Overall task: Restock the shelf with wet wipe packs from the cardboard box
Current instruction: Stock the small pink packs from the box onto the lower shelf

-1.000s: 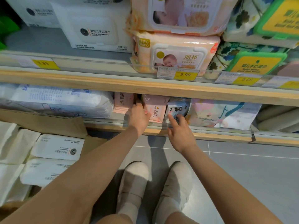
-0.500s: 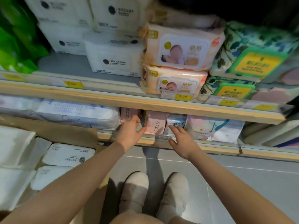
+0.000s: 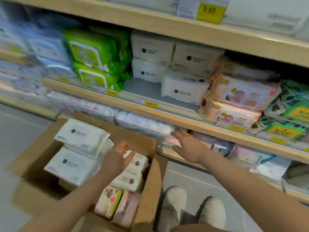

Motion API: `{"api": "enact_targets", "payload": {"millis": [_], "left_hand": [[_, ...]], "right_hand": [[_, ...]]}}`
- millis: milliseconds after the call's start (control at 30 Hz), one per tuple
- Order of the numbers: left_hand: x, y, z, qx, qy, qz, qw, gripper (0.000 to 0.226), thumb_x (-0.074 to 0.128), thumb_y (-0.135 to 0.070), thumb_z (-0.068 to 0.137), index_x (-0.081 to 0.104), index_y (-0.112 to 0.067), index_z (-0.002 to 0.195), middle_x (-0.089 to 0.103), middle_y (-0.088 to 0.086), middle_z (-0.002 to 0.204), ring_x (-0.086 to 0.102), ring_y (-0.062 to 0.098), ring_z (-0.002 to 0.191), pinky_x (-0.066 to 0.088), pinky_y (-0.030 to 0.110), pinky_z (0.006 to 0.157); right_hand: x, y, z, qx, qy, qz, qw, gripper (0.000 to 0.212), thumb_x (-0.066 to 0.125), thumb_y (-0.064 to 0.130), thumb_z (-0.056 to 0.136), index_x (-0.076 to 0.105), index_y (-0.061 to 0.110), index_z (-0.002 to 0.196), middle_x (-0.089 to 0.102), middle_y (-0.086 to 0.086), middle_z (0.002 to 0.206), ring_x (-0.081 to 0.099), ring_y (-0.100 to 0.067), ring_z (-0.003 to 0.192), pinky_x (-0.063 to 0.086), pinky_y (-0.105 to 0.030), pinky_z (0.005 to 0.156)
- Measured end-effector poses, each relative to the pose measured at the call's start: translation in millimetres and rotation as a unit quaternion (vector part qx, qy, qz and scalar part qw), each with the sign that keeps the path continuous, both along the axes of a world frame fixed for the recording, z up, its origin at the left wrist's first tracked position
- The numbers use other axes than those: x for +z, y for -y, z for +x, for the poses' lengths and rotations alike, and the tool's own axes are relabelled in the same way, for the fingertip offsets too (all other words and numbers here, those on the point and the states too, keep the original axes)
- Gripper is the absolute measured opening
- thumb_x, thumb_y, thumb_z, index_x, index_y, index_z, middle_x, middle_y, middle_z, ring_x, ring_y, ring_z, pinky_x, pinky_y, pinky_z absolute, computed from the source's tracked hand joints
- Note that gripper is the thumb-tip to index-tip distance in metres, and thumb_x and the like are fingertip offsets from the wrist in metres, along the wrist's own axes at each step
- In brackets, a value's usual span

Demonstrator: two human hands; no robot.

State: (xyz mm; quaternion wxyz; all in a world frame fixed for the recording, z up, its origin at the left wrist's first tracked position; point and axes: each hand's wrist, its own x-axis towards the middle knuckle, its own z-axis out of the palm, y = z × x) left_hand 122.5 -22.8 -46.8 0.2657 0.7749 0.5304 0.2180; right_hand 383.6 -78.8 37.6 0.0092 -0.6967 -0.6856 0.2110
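An open cardboard box [image 3: 147,186] stands on the floor at lower left, filled with white wet wipe packs [image 3: 78,136] and a few small pink packs [image 3: 127,206]. My left hand [image 3: 117,156] hovers inside the box, fingers spread over a small white pack [image 3: 135,163], holding nothing. My right hand [image 3: 189,146] is open, palm down, in front of the bottom shelf's edge [image 3: 168,151], just right of the box. On the middle shelf, matching white packs [image 3: 184,89] are stacked beside a bare grey gap [image 3: 142,91].
Green packs [image 3: 93,64] sit left of the gap, peach baby-print packs [image 3: 240,101] and green-floral packs [image 3: 291,114] to the right. Yellow price tags line the shelf edges. My two white shoes [image 3: 190,210] stand on the grey tile floor right of the box.
The view swung left and up. My left hand left the small pink packs on the bottom shelf and moved into the box. My right hand drew back slightly, still open.
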Motion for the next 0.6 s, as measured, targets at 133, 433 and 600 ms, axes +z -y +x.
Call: {"api": "enact_targets", "payload": {"millis": [133, 433, 600], "left_hand": [[-25.0, 27.9, -75.2, 0.034, -0.06, -0.078, 0.995, 0.02, 0.061, -0.036, 0.087, 0.048, -0.024, 0.097, 0.054, -0.01, 0.089, 0.055, 0.011, 0.08, 0.039, 0.027, 0.067], [-100.1, 70.5, -95.1, 0.005, -0.13, -0.188, 0.973, 0.037, 0.055, -0.039, 0.088, 0.046, -0.024, 0.121, 0.054, -0.005, 0.116, 0.058, 0.011, 0.097, 0.049, 0.027, 0.076], [-130.1, 77.5, -52.7, -0.022, -0.165, -0.305, 0.938, 0.055, 0.055, -0.037, 0.089, 0.035, -0.012, 0.134, 0.038, 0.009, 0.139, 0.042, 0.026, 0.123, 0.043, 0.036, 0.095]], "right_hand": [[-34.3, -9.0, -63.0, 0.047, -0.003, -0.018, 0.999, 0.057, 0.048, 0.03, 0.094, 0.028, 0.016, 0.145, 0.037, -0.011, 0.142, 0.037, -0.029, 0.129, 0.038, -0.038, 0.102], [-129.0, 17.0, -114.4, 0.037, 0.074, -0.057, 0.995, 0.068, 0.05, 0.048, 0.09, 0.024, 0.022, 0.146, 0.023, -0.003, 0.152, 0.018, -0.023, 0.142, 0.021, -0.038, 0.114], [-146.3, 26.1, -107.8, 0.023, 0.07, 0.008, 0.997, 0.068, 0.066, 0.048, 0.078, 0.048, 0.016, 0.135, 0.045, -0.008, 0.142, 0.039, -0.029, 0.134, 0.038, -0.043, 0.105]]}}
